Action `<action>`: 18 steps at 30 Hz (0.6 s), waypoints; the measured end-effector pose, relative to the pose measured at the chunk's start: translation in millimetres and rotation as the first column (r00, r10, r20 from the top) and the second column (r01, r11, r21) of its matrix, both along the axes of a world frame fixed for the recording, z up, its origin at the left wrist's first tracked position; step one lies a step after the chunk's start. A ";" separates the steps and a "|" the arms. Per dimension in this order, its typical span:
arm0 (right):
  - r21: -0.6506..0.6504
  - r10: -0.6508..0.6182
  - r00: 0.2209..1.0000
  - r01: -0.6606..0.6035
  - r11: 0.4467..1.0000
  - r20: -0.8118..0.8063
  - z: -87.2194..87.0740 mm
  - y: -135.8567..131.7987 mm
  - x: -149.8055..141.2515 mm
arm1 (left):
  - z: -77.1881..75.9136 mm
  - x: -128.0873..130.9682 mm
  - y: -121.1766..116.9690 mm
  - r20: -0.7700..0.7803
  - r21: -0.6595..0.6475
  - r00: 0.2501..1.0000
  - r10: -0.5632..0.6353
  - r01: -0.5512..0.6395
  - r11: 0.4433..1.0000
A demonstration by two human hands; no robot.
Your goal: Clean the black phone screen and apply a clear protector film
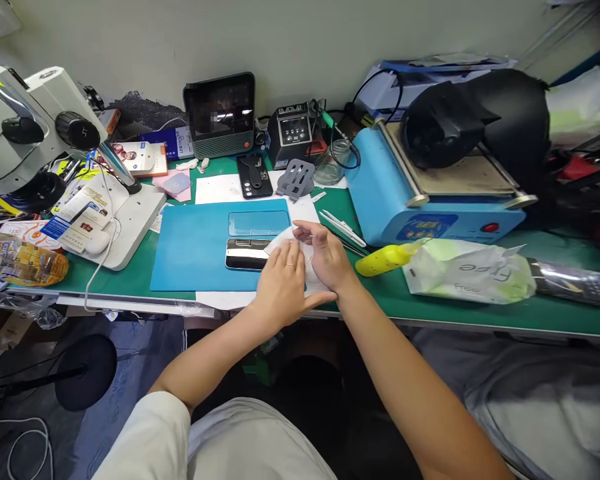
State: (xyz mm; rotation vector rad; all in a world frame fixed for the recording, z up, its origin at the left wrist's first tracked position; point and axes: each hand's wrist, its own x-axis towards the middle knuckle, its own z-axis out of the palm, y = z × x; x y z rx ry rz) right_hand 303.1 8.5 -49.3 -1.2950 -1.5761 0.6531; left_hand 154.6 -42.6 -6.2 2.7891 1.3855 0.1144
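Observation:
My left hand [283, 280] lies flat over a white tissue [281, 237], its fingers stretched out side by side and its thumb pointing right; a ring shows on one finger. My right hand [330, 257] is cupped beside it, fingers curled loosely round the tissue's right part, thumb raised. Partly under the tissue and left fingers is a phone-shaped part [243, 263] with a black and silvery surface. Just behind it, a clear glass phone panel with a dark border [259, 224] rests on the blue mat [190, 247].
A yellow bottle [385, 260] and a tissue pack [470, 270] lie to the right, before a blue machine [380, 193]. White tweezers [343, 228] lie nearby. Behind are a black phone [255, 177], a glass jar [331, 165] and a soldering station [291, 137]. A microscope stand [125, 227] is left.

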 end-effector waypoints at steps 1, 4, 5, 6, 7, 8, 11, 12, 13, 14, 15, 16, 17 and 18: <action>-0.002 0.001 1.000 -0.001 1.000 -0.002 -1.2 0.4 0.6 | 0.9 -0.8 -2.9 -0.005 0.002 1.000 -0.017 0.017 1.000; 0.000 -0.009 1.000 0.009 1.000 0.003 -5.0 0.4 1.0 | 4.7 -23.1 -10.9 -0.018 0.001 0.995 -0.100 0.100 0.995; 0.000 -0.019 1.000 0.019 1.000 0.009 -6.1 0.0 0.8 | 5.5 -35.3 -12.9 -0.021 0.004 0.992 -0.122 0.122 0.993; -0.001 -0.030 0.999 0.030 1.000 0.014 -7.0 -0.5 0.5 | 5.9 -48.9 -14.3 -0.023 0.011 0.991 -0.131 0.132 0.991; -0.003 -0.041 0.999 0.041 0.999 0.015 -7.6 -1.1 0.1 | 5.7 -63.0 -15.2 -0.025 0.021 0.992 -0.127 0.127 0.992; -0.005 -0.052 0.998 0.052 0.999 0.019 -7.9 -1.6 -0.2 | 5.0 -76.9 -15.6 -0.024 0.031 0.993 -0.113 0.113 0.993; -0.016 -0.071 0.997 0.072 0.997 0.033 -7.9 -1.8 -0.8 | 2.1 -111.5 -14.4 -0.012 0.046 0.999 -0.044 0.045 0.998; -0.021 -0.074 0.996 0.075 0.997 0.039 -7.7 -1.4 -0.9 | 1.3 -119.2 -13.2 -0.010 0.042 1.000 -0.024 0.025 0.999; -0.025 -0.077 0.996 0.079 0.997 0.043 -7.6 -0.8 -0.9 | 0.9 -124.6 -11.5 -0.008 0.034 1.000 -0.008 0.008 0.999; -0.030 -0.078 0.996 0.080 0.996 0.046 -7.5 -0.2 -1.0 | 0.7 -127.7 -9.2 -0.005 0.024 1.000 0.007 -0.007 1.000; -0.033 -0.080 0.996 0.081 0.996 0.049 -7.4 0.4 -1.2 | 0.9 -128.7 -6.5 -0.002 0.013 1.000 0.021 -0.021 1.000; -0.033 -0.081 0.995 0.082 0.996 0.052 -7.3 0.8 -1.4 | 1.3 -127.9 -3.1 0.001 0.003 0.999 0.033 -0.033 0.999; -0.032 -0.081 0.995 0.083 0.996 0.055 -7.2 0.9 -1.7 | 1.9 -125.8 0.5 0.003 -0.007 0.999 0.045 -0.045 0.999; -0.028 -0.081 0.995 0.082 0.996 0.058 -7.0 0.9 -2.0 | 2.5 -122.8 4.4 0.003 -0.014 0.998 0.056 -0.056 0.998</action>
